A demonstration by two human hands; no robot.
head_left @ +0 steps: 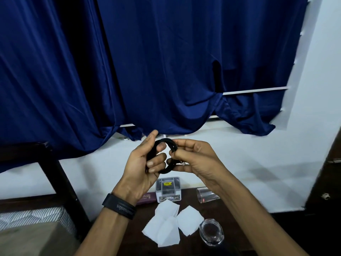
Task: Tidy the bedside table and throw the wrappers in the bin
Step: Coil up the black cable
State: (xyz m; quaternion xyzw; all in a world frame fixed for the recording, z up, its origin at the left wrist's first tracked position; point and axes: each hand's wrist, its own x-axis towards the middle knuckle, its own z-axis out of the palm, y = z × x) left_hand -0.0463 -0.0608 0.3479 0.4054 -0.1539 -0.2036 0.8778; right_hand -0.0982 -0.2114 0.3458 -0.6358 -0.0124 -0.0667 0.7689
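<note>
Blue curtain (147, 61) filled most of the view, white wall (239, 154) below and to the right of it. Dark bed frame (55, 172) stood at left, striped bedding (33, 217) beneath.

Bedside table (239, 228), dark wood, sat low in centre-right of frame, under both forearms. On it: three white wrappers (171, 224) lying flat and overlapping, approx. mid-table; a clear tumbler (206, 197) tipped on its side toward the back right; a clear glass dish (211, 232) just right of the wrappers; a small clear-topped box (168, 189) at the back, a maroon item (145, 199) beside it, part hidden by the wrist.

Both hands were raised well above the table, at about window-sill level. Left hand (144, 163), black wristband (120, 206) on the wrist, had its fingers curled through a coiled black cable (166, 141), thumb inside the loop. Right hand (195, 157) pinched the same coil from the opp. side, thumb and forefinger pressed together on the strands; a small white tip (183, 164) showed near that pinch.

Key relation: coil stood roughly upright between the two hands, its loop facing the camera, shared equally, neither hand free. Wrappers lay directly below and nearer the body, untouched.

Judgement: step in hand was winding or securing the cable. Wrappers and bin stage not begun; no bin in view.
</note>
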